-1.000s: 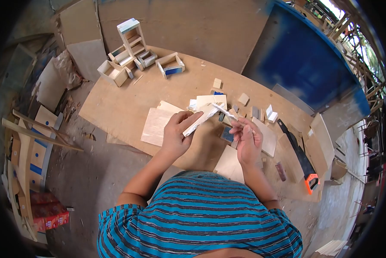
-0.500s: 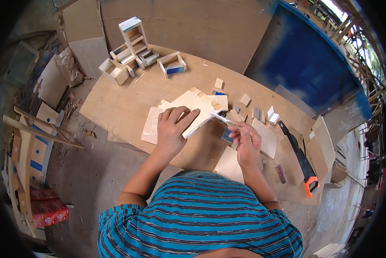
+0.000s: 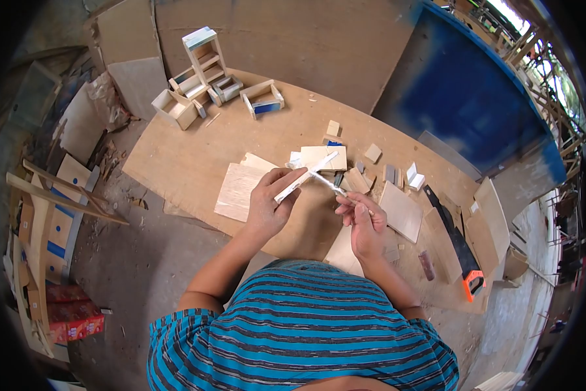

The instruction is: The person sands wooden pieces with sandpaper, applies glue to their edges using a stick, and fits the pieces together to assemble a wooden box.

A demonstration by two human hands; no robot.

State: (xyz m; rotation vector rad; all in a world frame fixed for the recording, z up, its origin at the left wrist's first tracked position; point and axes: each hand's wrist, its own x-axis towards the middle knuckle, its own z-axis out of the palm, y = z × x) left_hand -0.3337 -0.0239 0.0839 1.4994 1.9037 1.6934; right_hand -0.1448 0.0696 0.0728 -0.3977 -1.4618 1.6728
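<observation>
My left hand [image 3: 271,200] is closed around a thin wooden board [image 3: 294,186], tilted so that its narrow edge faces me. White paste runs along that edge. Pinched in the fingers of my right hand [image 3: 364,225] is a slim stick [image 3: 329,184] smeared with white; its far end meets the board's edge. Below and left of my left hand lies a pale flat wood panel [image 3: 233,192]. Beyond the held board is another light wood piece [image 3: 325,158], partly hidden by it.
Small wooden frames and boxes [image 3: 205,72] stand at the table's [image 3: 175,153] far left. Wood blocks [image 3: 372,153] and a square panel [image 3: 400,212] lie to the right, near a handsaw [image 3: 452,238] with an orange handle. A blue-painted panel [image 3: 469,98] leans behind.
The board in my left hand has turned from showing its broad face to showing its edge. My right hand and stick have moved slightly left and down.
</observation>
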